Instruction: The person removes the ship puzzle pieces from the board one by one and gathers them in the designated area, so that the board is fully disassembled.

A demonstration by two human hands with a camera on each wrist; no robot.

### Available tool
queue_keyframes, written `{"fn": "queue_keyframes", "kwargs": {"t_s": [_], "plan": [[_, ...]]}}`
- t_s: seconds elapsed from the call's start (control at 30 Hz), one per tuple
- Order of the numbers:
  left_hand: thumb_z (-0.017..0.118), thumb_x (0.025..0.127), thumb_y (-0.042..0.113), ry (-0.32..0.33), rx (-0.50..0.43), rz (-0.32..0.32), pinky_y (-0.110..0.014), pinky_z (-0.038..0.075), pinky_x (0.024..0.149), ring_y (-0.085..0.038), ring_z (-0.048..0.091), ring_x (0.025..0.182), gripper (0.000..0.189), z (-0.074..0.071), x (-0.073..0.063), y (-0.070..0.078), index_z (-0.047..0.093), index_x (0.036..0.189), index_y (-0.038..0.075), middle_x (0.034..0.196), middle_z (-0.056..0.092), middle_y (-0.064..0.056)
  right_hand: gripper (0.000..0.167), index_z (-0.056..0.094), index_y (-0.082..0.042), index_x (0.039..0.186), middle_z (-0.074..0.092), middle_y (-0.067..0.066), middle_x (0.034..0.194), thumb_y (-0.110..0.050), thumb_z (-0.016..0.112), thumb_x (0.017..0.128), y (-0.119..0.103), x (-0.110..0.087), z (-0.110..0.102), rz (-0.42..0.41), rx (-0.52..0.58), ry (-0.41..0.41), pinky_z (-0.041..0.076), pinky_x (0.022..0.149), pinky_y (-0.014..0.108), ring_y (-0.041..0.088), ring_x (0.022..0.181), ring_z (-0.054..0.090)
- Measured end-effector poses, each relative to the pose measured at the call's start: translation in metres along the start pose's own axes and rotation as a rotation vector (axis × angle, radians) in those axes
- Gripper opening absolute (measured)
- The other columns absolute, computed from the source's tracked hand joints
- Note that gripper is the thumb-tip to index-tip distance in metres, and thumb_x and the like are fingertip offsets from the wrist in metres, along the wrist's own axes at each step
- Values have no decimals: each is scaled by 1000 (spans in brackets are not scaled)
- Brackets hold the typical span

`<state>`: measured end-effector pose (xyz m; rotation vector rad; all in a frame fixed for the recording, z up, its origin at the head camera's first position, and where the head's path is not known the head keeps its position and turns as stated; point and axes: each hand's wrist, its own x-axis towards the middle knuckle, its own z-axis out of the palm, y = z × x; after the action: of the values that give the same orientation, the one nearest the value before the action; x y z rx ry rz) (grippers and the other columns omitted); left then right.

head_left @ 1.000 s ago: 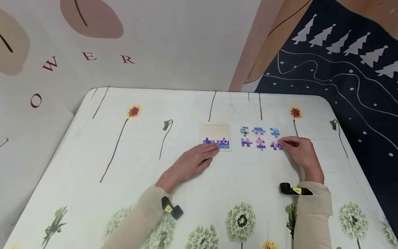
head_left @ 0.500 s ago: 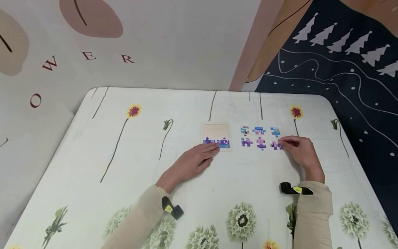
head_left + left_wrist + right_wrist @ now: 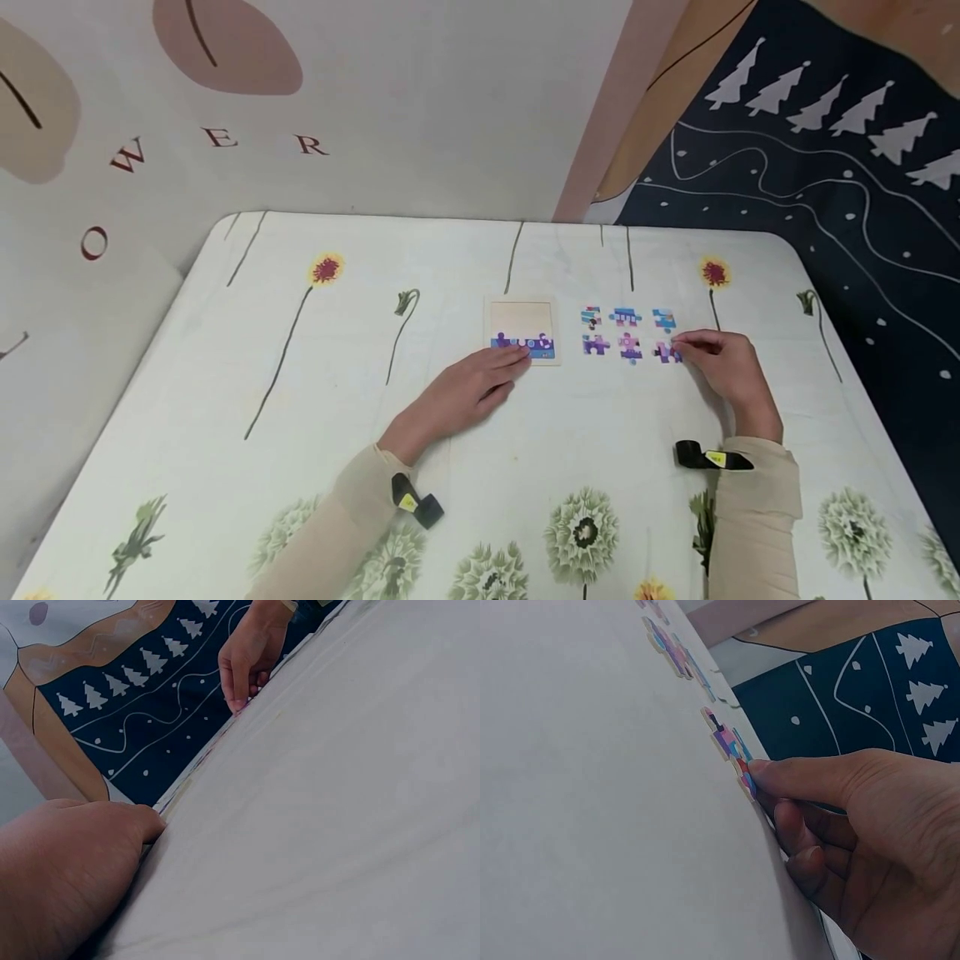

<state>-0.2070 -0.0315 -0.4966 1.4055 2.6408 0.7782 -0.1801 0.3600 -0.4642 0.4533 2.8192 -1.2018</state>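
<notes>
My left hand (image 3: 480,383) lies with straight fingers on the lower edge of a square wooden puzzle tray (image 3: 557,329). A bottom row of purple and blue pieces (image 3: 542,350) fills the tray's lower part; my fingertips cover some of it. Its upper part shows bare wood. My right hand (image 3: 723,362) pinches the right edge of a purple and pink puzzle piece (image 3: 663,352) at the table surface. In the right wrist view, thumb and index finger meet at that jigsaw piece (image 3: 727,742), while the other fingers curl below.
Between tray and right hand, several loose pieces lie in two rows, among them a pink one (image 3: 630,346) and a blue one (image 3: 663,317). A white flowered cloth (image 3: 337,500) covers the table. A wall with printed pictures (image 3: 450,108) rises behind the far edge.
</notes>
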Motion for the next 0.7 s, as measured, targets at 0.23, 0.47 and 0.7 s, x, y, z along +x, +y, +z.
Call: {"fn": "queue_keyframes", "kwargs": {"t_s": [0.23, 0.47, 0.7], "plan": [[49, 110, 20, -7, 9, 5, -37, 26, 127, -25, 35, 152, 47, 0, 0, 1, 47, 154, 6, 162, 42, -8, 30, 75, 3, 120, 70, 24, 123, -20, 66, 104, 2, 0, 0, -20, 7, 13, 47, 76, 15, 17, 105, 58], [48, 110, 20, -12, 18, 4, -37, 26, 127, -24, 34, 152, 47, 0, 1, 0, 46, 155, 7, 162, 42, -7, 28, 75, 3, 120, 69, 24, 125, -17, 67, 103, 2, 0, 0, -12, 22, 22, 48, 75, 13, 18, 106, 58], [49, 110, 20, -3, 35, 1, -37, 25, 127, -25, 35, 152, 46, 0, -1, 1, 48, 155, 7, 162, 42, -6, 28, 74, 3, 121, 68, 24, 126, -17, 66, 103, 2, 1, 1, 2, 37, 5, 48, 74, 13, 23, 110, 59]]}}
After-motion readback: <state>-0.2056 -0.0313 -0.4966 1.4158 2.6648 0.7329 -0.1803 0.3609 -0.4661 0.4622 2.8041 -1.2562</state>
